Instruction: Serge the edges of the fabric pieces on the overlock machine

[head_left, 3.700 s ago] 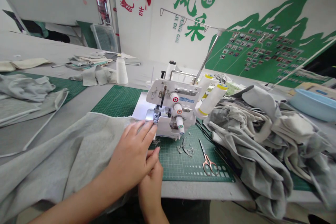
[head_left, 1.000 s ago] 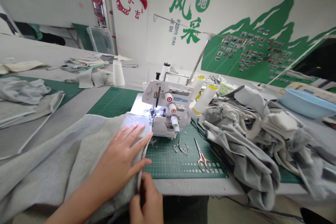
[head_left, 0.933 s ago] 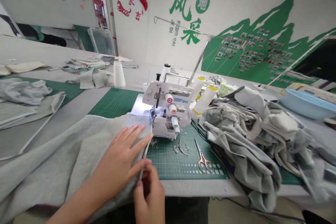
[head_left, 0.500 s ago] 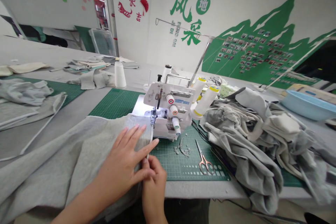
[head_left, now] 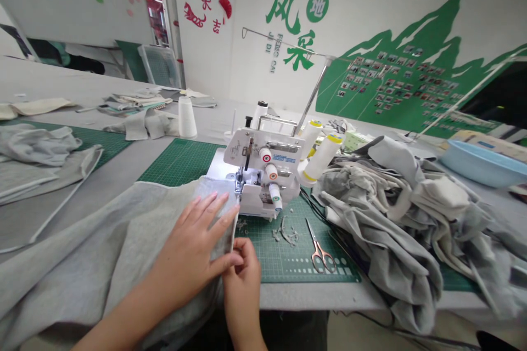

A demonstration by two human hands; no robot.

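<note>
Grey fleece [head_left: 123, 241] under the spread left hand [head_left: 191, 233]; right hand [head_left: 242, 277] pinches its edge.

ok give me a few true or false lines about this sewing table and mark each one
1. The left hand lies flat on the grey fabric in front of the overlocker. True.
2. The right hand holds the scissors. False: they lie on the green cutting mat, and the right hand is at the fabric's edge.
3. The light blue basin is left of the overlocker. False: it is to the right.
4. A white thread cone stands left of the overlocker. True.
</note>
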